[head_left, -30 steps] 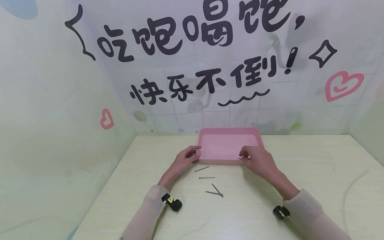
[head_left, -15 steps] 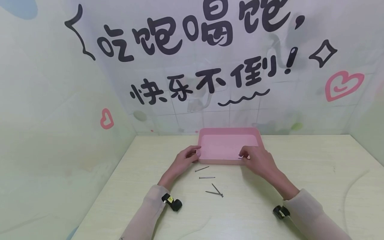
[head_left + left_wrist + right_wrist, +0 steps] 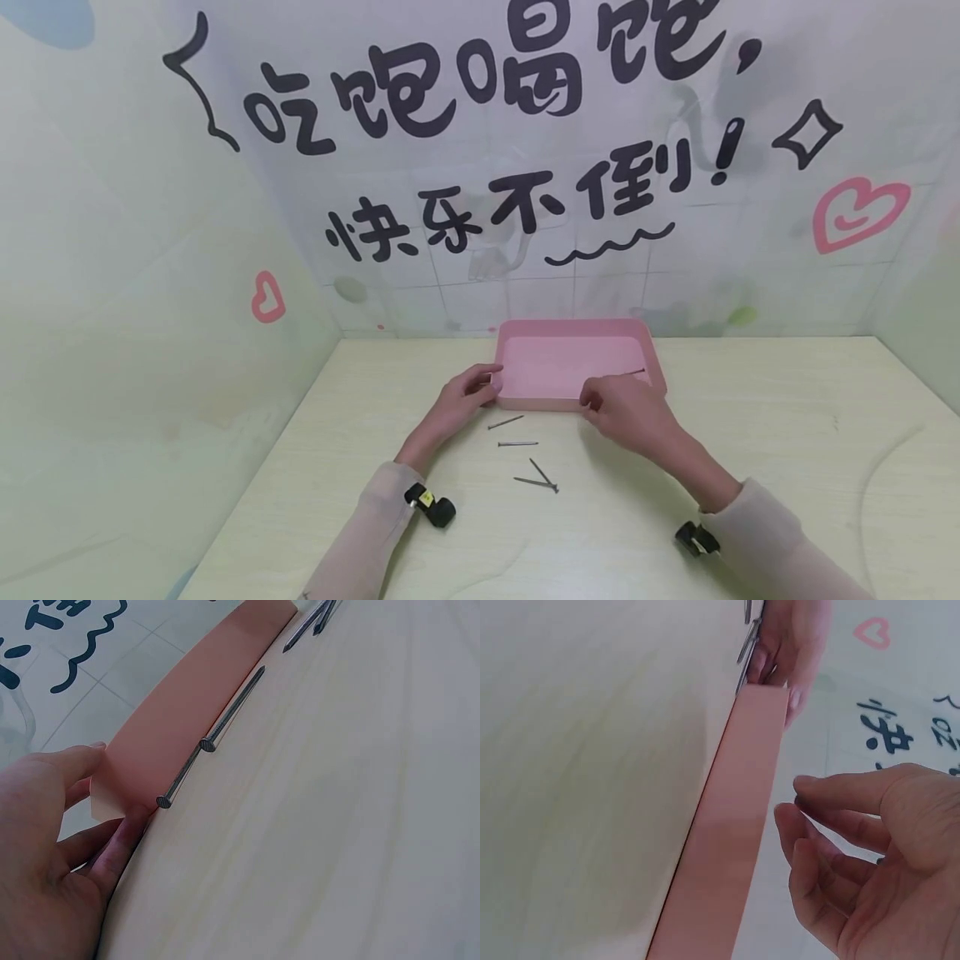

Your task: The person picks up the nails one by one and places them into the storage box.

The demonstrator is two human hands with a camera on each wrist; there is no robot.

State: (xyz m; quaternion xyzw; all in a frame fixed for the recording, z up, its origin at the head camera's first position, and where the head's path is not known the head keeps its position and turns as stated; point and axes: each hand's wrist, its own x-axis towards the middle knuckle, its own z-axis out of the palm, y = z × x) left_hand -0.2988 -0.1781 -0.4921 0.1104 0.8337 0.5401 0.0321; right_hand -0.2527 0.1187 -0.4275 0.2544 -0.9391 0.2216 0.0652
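Observation:
My left hand (image 3: 461, 396) grips the left end of a shallow pink tray (image 3: 555, 362); in the left wrist view its fingertips touch the rim and base of the corner. My right hand (image 3: 632, 412) hovers at the tray's front rim, fingers loosely bent. The right wrist view shows a small gap between the thumb (image 3: 840, 791) and fingertips. Behind that hand, a nail (image 3: 637, 372) shows over the tray floor, its other end hidden by the hand. Several steel nails (image 3: 517, 444) lie on the table before the tray, one (image 3: 180, 780) right beside its front wall.
The tray stands on a pale wooden table (image 3: 765, 433) close to the back wall (image 3: 420, 308), which carries large black lettering. Side walls enclose the table left and right. A small black camera (image 3: 431, 506) sits on each wrist.
My right hand has shifted slightly left and down toward the tray's front rim. A nail's head end now shows behind it over the tray. The left hand and table nails have not moved.

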